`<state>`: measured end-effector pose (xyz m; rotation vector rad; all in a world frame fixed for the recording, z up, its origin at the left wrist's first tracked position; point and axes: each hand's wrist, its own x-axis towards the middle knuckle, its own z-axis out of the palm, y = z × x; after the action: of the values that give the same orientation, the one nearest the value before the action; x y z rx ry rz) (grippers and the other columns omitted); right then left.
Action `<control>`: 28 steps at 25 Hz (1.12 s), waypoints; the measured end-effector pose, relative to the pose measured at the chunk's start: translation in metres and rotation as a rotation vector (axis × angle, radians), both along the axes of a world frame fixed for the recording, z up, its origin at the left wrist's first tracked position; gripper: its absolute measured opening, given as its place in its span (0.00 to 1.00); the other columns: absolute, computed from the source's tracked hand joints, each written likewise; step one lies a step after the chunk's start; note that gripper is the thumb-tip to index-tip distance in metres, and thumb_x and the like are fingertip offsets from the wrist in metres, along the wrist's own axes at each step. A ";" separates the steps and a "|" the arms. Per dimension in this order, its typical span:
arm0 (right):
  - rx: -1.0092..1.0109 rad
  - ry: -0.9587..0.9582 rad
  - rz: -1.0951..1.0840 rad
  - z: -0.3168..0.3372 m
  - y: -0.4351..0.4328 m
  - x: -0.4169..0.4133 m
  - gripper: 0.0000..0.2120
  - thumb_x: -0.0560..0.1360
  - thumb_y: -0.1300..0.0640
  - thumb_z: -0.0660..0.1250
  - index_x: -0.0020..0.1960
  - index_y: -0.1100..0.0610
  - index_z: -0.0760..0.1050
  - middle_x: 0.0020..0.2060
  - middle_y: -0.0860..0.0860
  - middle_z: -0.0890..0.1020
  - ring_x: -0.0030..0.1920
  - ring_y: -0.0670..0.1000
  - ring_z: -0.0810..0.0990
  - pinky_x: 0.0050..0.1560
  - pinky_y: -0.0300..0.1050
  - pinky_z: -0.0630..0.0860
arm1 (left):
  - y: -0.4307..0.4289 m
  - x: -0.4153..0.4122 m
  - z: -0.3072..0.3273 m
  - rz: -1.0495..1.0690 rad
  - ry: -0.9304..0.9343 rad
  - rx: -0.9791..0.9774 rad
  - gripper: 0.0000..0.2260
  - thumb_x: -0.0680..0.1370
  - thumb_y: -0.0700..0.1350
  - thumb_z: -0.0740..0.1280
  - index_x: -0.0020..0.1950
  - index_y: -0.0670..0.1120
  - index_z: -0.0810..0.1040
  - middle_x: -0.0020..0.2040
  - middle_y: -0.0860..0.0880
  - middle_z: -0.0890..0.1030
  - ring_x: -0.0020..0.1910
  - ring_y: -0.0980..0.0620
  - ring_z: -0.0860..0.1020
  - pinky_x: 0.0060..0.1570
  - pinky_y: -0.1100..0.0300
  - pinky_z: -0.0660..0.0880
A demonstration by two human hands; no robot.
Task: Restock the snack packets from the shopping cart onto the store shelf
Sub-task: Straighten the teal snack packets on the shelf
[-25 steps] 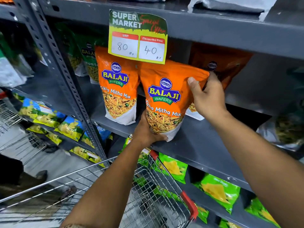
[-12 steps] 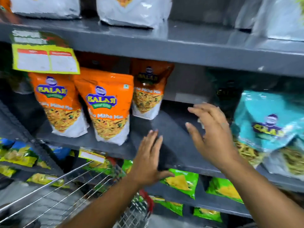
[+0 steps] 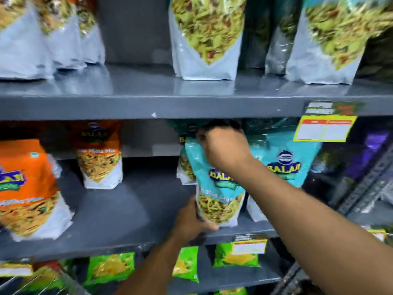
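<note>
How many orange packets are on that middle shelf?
2: one orange packet at the front left edge, another further back toward the middle. More may sit hidden behind them.

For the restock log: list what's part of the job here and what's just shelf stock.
In the job: teal packet, held by left hand and right hand; middle shelf.
Just there: orange packets, green packets, yellow price tag.

You get even, soft light from above; the grey shelf (image 3: 148, 107) edge shines faintly. Deep shade fills the shelf backs. Motion blur smears the packet lettering and the price tag (image 3: 324, 129); edges bow outward.
</note>
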<state>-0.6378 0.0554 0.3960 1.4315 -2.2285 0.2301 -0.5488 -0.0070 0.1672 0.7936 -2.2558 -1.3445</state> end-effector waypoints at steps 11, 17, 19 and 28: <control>-0.254 -0.041 0.062 -0.033 0.034 -0.026 0.19 0.75 0.51 0.62 0.64 0.55 0.70 0.54 0.60 0.79 0.56 0.63 0.75 0.60 0.58 0.70 | -0.022 0.015 0.019 0.131 -0.142 -0.087 0.34 0.50 0.58 0.82 0.53 0.56 0.75 0.48 0.56 0.84 0.48 0.57 0.81 0.46 0.59 0.79; -0.071 -0.289 -0.050 -0.005 0.040 -0.064 0.18 0.77 0.54 0.55 0.66 0.48 0.70 0.62 0.58 0.77 0.57 0.61 0.75 0.46 0.44 0.67 | -0.024 0.018 0.018 0.136 -0.117 -0.115 0.34 0.52 0.55 0.83 0.53 0.54 0.73 0.47 0.57 0.83 0.47 0.57 0.80 0.44 0.62 0.75; -0.021 -0.272 -0.028 0.001 0.037 -0.056 0.20 0.80 0.61 0.54 0.71 0.53 0.65 0.64 0.59 0.76 0.59 0.60 0.74 0.48 0.44 0.61 | -0.025 0.016 0.018 0.119 -0.115 -0.116 0.32 0.52 0.55 0.83 0.51 0.57 0.72 0.45 0.58 0.82 0.47 0.56 0.80 0.42 0.62 0.74; -0.038 -0.341 -0.102 -0.025 0.065 -0.128 0.23 0.75 0.40 0.51 0.67 0.47 0.67 0.69 0.54 0.71 0.69 0.59 0.68 0.70 0.54 0.64 | 0.080 0.007 0.006 -0.058 0.301 -0.576 0.34 0.64 0.65 0.73 0.62 0.49 0.67 0.63 0.54 0.67 0.64 0.52 0.67 0.65 0.59 0.64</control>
<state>-0.7659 0.1206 0.3714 1.3347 -2.5446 0.5127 -0.5421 0.0728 0.1734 0.3035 -2.2501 -0.7030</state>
